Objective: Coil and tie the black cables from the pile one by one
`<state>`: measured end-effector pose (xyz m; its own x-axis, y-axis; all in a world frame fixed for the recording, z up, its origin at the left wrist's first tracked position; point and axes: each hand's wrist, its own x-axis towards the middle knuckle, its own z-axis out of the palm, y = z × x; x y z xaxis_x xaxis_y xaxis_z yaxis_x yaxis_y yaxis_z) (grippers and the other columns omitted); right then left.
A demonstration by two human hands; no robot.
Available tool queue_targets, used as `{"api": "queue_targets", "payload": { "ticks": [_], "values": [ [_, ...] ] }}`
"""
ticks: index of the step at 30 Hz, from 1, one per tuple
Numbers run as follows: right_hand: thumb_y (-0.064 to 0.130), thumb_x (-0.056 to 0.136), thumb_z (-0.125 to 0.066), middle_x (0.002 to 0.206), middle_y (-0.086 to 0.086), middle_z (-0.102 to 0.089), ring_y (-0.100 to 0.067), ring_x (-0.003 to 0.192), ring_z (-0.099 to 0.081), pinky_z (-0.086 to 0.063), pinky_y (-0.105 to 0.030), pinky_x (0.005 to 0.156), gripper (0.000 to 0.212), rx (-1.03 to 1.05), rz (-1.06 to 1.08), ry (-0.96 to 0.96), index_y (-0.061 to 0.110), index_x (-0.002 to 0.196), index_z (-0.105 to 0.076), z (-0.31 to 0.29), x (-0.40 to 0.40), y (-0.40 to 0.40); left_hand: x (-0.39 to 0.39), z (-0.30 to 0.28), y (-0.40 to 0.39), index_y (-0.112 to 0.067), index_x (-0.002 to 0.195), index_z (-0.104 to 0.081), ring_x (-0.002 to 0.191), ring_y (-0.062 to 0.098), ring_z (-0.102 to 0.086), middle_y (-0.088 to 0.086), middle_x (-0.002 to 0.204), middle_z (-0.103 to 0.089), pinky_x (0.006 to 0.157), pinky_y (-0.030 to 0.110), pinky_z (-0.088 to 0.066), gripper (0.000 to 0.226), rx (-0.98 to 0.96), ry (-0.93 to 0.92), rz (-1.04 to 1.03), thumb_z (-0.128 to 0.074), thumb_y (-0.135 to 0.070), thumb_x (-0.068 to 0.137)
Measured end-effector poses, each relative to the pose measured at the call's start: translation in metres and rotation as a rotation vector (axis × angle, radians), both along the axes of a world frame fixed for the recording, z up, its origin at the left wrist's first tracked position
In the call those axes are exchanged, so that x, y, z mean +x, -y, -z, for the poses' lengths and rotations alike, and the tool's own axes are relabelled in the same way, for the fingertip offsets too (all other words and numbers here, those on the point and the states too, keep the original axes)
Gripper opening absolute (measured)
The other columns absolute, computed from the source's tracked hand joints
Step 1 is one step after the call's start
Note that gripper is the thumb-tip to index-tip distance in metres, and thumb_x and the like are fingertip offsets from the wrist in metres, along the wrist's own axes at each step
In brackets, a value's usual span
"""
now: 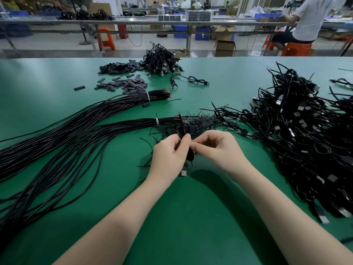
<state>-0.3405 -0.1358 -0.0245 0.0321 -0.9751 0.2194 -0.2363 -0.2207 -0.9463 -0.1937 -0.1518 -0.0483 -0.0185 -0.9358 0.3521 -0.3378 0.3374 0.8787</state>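
Left hand (pixel 169 150) pinches coiled cable (pixel 183 130), right hand (pixel 215 148) grip closed on its tie; twisting snugly should prevent unravelling toward twelve o'clock

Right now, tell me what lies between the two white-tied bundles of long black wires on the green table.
In the head view, only bare green table and one small black piece lie between the upper bundle and lower bundle.
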Motion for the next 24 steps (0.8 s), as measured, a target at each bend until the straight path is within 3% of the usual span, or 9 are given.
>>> {"api": "queue_targets", "payload": {
  "ticks": [4, 8, 13, 18, 21, 24],
  "values": [
    [0.007, 0.081, -0.075, 0.066, -0.004, -0.065, -0.012, 0.061, -0.05, -0.041, -0.025, 0.06, 0.01, 0.006, 0.009, 0.024, 0.007, 0.074, -0.069, 0.001, 0.0, 0.001, 0.001, 0.001, 0.0, -0.011, 0.064, -0.056, 0.046, 0.004, -0.035, -0.01, 0.046, -0.044, 0.045, 0.018, -0.028, 0.038, -0.002, -0.058, 0.025, -0.058, -0.034, 0.095],
    [0.007, 0.082, -0.074, 0.06, 0.004, -0.065, -0.006, 0.054, -0.05, -0.04, -0.018, 0.056, 0.011, -0.055, -0.005, -0.023, 0.006, 0.073, -0.068, 0.0, 0.001, 0.001, 0.001, -0.001, -0.001, -0.005, 0.07, -0.061, 0.056, 0.027, -0.059, 0.012, 0.062, -0.064, 0.056, 0.036, -0.047, 0.042, 0.063, -0.145, 0.092, -0.056, -0.043, 0.09],
    [0.008, 0.08, -0.077, 0.07, -0.004, -0.069, -0.007, 0.06, -0.056, -0.045, -0.019, 0.061, 0.008, -0.171, 0.029, -0.179, 0.013, 0.076, -0.072, -0.005, -0.004, 0.001, 0.001, -0.005, -0.001, -0.023, 0.062, -0.071, 0.053, 0.013, -0.062, -0.002, 0.061, -0.066, 0.056, 0.022, -0.051, 0.034, 0.29, -0.438, 0.237, -0.062, -0.027, 0.094],
    [0.003, 0.079, -0.077, 0.074, -0.003, -0.065, -0.011, 0.069, -0.057, -0.046, -0.019, 0.067, 0.008, -0.483, 0.042, -0.439, 0.009, 0.083, -0.076, -0.01, -0.006, 0.0, 0.003, -0.012, -0.004, -0.018, 0.071, -0.069, 0.053, 0.01, -0.061, -0.001, 0.063, -0.065, 0.049, 0.02, -0.048, 0.023, 0.476, -0.588, 0.318, -0.067, -0.039, 0.08],
    [0.002, 0.079, -0.077, 0.073, -0.002, -0.064, -0.009, 0.068, -0.057, -0.044, -0.016, 0.066, 0.012, -0.508, 0.027, -0.388, 0.012, 0.086, -0.078, -0.012, -0.006, 0.0, 0.004, -0.014, -0.005, -0.014, 0.08, -0.062, 0.051, 0.009, -0.059, -0.001, 0.062, -0.064, 0.047, 0.02, -0.048, 0.025, 0.608, -0.739, 0.363, -0.069, -0.037, 0.076],
    [0.001, 0.079, -0.076, 0.074, -0.001, -0.064, -0.006, 0.068, -0.057, -0.043, -0.016, 0.067, 0.02, -0.373, -0.039, -0.202, 0.018, 0.087, -0.076, -0.015, -0.006, 0.0, 0.003, -0.015, -0.007, -0.016, 0.074, -0.066, 0.048, 0.009, -0.057, 0.0, 0.061, -0.062, 0.045, 0.019, -0.049, 0.02, 0.703, -0.859, 0.394, -0.071, -0.036, 0.072]
  ]
}}
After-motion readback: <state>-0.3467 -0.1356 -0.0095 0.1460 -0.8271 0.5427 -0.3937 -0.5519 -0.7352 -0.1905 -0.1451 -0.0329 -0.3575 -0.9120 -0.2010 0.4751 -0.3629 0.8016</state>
